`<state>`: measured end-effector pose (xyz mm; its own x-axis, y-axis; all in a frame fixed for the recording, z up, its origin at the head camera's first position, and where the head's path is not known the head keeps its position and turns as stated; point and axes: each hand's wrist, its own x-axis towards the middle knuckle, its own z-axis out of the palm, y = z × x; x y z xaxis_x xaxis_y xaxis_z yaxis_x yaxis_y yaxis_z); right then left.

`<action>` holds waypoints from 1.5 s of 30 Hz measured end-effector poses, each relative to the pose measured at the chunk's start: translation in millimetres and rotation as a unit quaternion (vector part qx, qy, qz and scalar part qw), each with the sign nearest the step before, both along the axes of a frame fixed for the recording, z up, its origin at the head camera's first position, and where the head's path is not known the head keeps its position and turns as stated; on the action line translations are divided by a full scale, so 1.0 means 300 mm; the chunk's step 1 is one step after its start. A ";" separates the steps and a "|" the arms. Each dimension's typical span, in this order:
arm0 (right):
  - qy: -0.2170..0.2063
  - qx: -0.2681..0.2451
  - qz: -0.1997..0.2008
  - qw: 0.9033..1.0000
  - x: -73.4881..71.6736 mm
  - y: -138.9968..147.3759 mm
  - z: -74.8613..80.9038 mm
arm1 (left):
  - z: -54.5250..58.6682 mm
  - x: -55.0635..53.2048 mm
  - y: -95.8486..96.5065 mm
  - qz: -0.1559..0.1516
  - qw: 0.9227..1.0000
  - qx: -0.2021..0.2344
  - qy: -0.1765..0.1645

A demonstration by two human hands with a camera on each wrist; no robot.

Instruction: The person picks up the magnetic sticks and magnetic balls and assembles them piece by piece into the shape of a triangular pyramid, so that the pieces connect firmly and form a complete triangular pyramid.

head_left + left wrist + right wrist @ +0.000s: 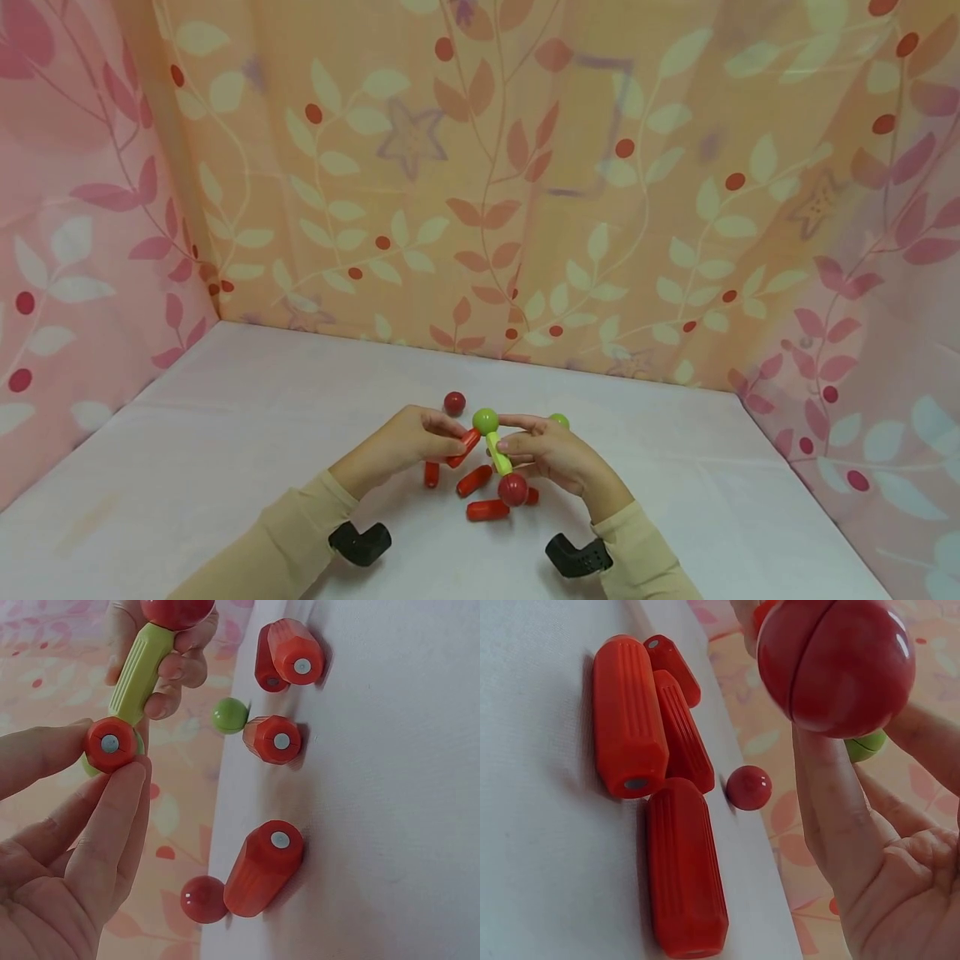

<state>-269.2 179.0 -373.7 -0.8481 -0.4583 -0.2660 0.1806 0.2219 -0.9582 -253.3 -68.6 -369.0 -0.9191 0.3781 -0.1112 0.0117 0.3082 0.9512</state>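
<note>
From the head view, we saw the left hand pinching a red rod and the right hand grasping a yellow-green rod, both rods reaching the held green ball above the worktop; the left wrist view alone gave us the silver disc on the pinched rod's end, which hid most of that ball; in the right wrist view, the held red ball masked the yellow-green rod, yet four loose red rods lay plain; the head view half-hid the loose green ball behind the right hand.
</note>
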 end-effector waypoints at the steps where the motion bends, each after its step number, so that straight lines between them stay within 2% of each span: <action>1: -0.002 -0.001 0.002 1.000 -0.002 0.000 0.001 | 0.001 -0.001 0.000 0.000 1.000 -0.002 0.001; 11: 0.003 -0.007 -0.009 1.000 -0.009 0.002 0.020 | 0.009 -0.014 0.000 0.009 1.000 0.000 0.010; 20: 0.007 -0.032 -0.050 0.998 -0.007 -0.007 0.016 | 0.007 -0.009 0.001 0.066 0.998 -0.001 0.003; 30: -0.003 -0.058 -0.079 0.995 -0.005 0.000 0.010 | 0.004 -0.015 0.007 0.083 0.997 0.005 0.004; 35: -0.010 -0.075 -0.094 0.993 -0.004 0.008 0.011 | -0.001 -0.031 0.002 0.089 0.996 0.016 0.011; 39: -0.017 -0.083 -0.104 0.991 -0.003 0.008 0.005 | -0.015 -0.053 -0.020 0.115 0.993 0.026 0.019; 45: -0.025 -0.088 -0.117 0.989 -0.013 0.005 -0.004 | -0.045 -0.102 -0.060 0.154 0.988 -0.008 0.023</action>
<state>-273.1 180.5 -374.8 -0.9242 -0.2939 -0.2439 0.2553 -0.0007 -0.9669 -283.8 -86.6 -382.4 -0.9945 0.0778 -0.0695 -0.0412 0.3188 0.9469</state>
